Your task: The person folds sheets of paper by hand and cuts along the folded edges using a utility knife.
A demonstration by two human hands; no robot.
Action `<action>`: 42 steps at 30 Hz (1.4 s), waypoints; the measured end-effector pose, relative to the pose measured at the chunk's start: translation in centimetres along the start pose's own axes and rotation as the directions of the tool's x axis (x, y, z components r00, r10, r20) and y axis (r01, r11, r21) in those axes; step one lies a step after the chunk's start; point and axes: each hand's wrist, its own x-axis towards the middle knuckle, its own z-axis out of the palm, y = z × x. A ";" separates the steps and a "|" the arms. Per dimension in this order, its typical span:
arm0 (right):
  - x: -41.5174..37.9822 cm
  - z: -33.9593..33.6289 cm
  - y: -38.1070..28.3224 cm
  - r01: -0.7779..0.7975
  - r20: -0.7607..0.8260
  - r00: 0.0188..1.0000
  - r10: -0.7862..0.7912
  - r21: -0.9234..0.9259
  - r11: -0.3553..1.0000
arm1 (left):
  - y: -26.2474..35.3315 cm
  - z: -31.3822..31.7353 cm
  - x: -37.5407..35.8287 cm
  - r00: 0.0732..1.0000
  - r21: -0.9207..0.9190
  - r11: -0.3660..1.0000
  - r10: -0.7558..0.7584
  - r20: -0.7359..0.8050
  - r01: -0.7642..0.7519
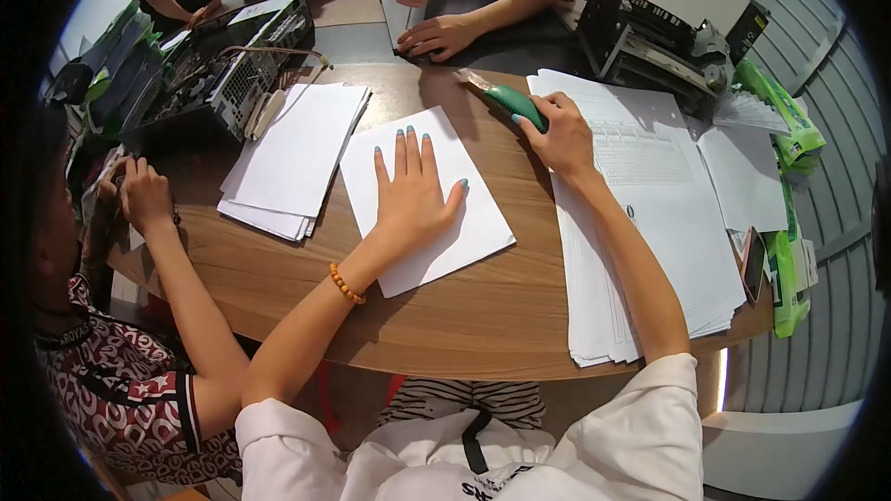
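Note:
My left hand [409, 193] lies flat, fingers spread, on a small stack of white paper [455, 250] set at an angle on the wooden table. In my right hand [563, 139] is a long, rounded green tool [516, 105] with a pale, shiny tip pointing away to the upper left. The fingers wrap around its near end, and its exact kind is hard to make out. That hand is over the left edge of a large pile of printed sheets [640, 223]. Left of the white stack rests another pile of blank white paper [288, 148].
An opened computer case [241, 74] stands at the back left, more computer hardware [640, 32] at the back right. Across the table a person's hand [441, 37] rests on a mouse near a keyboard. Another person [130, 380] sits close on my left. A phone [753, 264] lies at right.

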 end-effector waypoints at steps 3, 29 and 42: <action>-0.7 -1.0 0.4 -0.004 0.074 0.997 0.011 -0.105 0.994 | 0.1 -0.1 -0.1 1.000 -0.014 1.000 -0.009 -0.012 0.009; -1.2 -3.4 -4.3 -0.652 0.765 0.635 0.110 0.454 0.607 | 0.8 -3.2 1.0 0.764 -0.318 0.841 0.162 -0.625 -0.438; 2.5 3.8 -14.5 -0.667 0.712 0.700 0.058 0.623 0.409 | 4.9 -6.6 -2.4 0.124 0.218 0.498 0.565 -0.816 -0.839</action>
